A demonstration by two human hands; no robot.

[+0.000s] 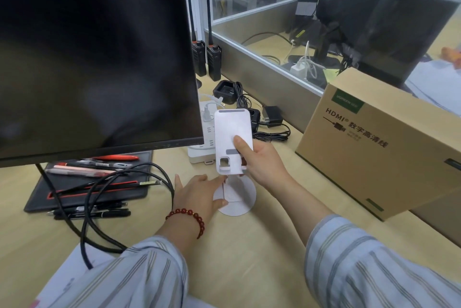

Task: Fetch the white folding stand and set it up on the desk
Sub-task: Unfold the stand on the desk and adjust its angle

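Observation:
The white folding stand (230, 130) stands on the wooden desk (249, 245), just right of the monitor. Its rounded back plate is raised upright above a round white base (243, 199). My right hand (259, 161) grips the plate's lower right side, thumb pressed on its front. My left hand (197, 195), with a red bead bracelet at the wrist, lies flat on the left part of the base, fingers apart, holding it down. The stand's neck is hidden behind the plate and my fingers.
A large dark monitor (94, 58) fills the left. Pens, a black tray (87, 190) and black cables lie left of the stand. A white power strip (202, 148), chargers and two radios (205, 58) sit behind it. A cardboard box (386, 143) stands right.

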